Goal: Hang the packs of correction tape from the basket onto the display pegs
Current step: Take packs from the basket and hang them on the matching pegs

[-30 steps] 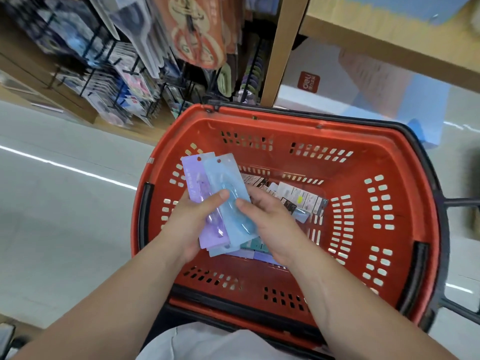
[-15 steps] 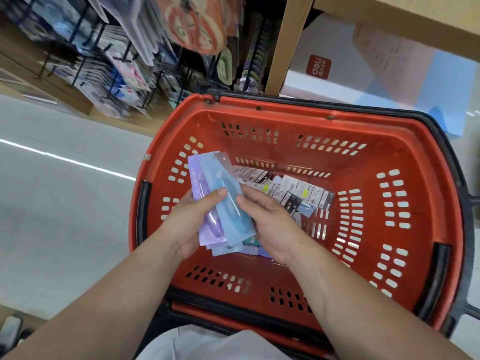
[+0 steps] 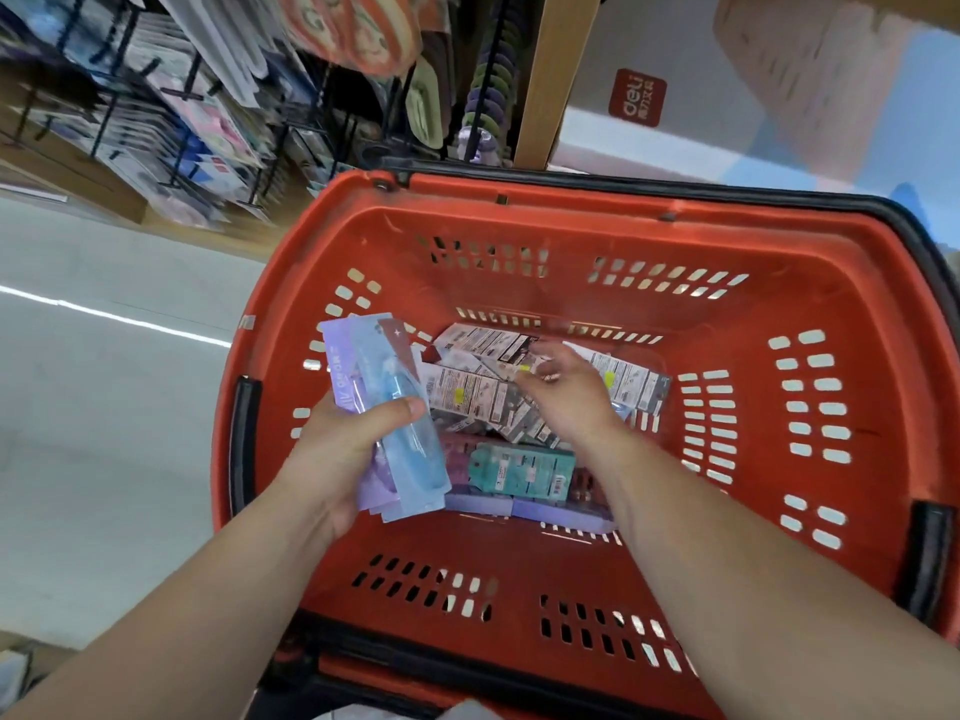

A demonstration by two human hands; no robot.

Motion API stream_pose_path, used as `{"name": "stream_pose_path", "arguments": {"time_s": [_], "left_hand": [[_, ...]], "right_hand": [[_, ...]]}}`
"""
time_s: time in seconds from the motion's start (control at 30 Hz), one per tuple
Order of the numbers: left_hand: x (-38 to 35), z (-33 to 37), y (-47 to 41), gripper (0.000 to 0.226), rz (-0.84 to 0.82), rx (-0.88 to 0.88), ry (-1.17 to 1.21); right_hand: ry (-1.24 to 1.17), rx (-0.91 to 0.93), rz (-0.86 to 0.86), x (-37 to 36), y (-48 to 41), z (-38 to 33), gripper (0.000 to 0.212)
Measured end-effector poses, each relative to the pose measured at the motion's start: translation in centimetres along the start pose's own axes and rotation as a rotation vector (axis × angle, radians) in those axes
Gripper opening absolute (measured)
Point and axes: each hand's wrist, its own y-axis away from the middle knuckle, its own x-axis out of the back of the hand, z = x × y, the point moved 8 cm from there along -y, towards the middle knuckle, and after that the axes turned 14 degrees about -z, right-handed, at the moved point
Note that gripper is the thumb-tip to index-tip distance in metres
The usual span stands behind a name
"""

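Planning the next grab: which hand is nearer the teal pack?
Right. The right hand is just past the teal pack; the left hand grips packs farther left.

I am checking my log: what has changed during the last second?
The right hand left the held packs and moved forward onto the loose packs in the basket; its grip is blurred. The left hand still grips the held packs.

Bright, even shop light fills the wide-angle view; a white glare streak crosses the floor [image 3: 119, 317] at 9 o'clock. Hanging stock [image 3: 171, 96] at 11 o'clock and the right hand [image 3: 566, 394] smear with blur; edges bow.
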Motion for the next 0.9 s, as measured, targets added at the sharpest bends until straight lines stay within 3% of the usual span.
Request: {"name": "stream_pose_path", "arguments": {"time_s": [0.07, 0.13, 0.2, 0.3, 0.4, 0.53, 0.63, 0.8, 0.9], "left_hand": [[0.5, -0.1, 0.0, 0.044, 0.013, 0.006, -0.009], [0.9, 0.0, 0.1, 0.064, 0.009, 0.017, -0.025], [1.1, 0.0, 0.2, 0.073, 0.004, 0.025, -0.031], [1.1, 0.5, 0.5, 0.063, -0.011, 0.001, -0.008], [0.6, 1.0, 1.0, 0.075, -0.015, -0.008, -0.021], [-0.1, 2.1, 2.6, 0.068, 0.007, -0.032, -0.031], [-1.0, 3.5, 4.5, 0.059, 0.014, -0.076, -0.104], [-3.5, 6.6, 9.2, 0.045, 0.023, -0.182, -0.180], [-5.0, 8.3, 12.1, 0.047, 0.012, -0.227, -0.187]], "right_hand": [[0.296, 0.009, 0.005, 0.8, -2.9, 0.6, 0.062], [0.520, 0.024, -0.035, 0.5, -5.2, 0.7, 0.070], [0.690, 0.061, -0.037, 0.0, -6.8, 0.4, 0.062], [0.906, 0.180, 0.004, -0.6, -7.4, -1.2, 0.036], [0.925, 0.339, 0.014, -0.9, -5.9, -4.1, 0.020], [0.754, 0.542, 0.049, -0.2, -0.9, -7.9, 0.021], [0.444, 0.653, 0.069, 1.6, 4.4, -10.5, 0.010], [-0.213, 0.566, -0.132, 3.5, 12.8, -13.2, 0.019], [-0.421, 0.542, -0.182, 2.7, 16.7, -14.3, 0.024]]}}
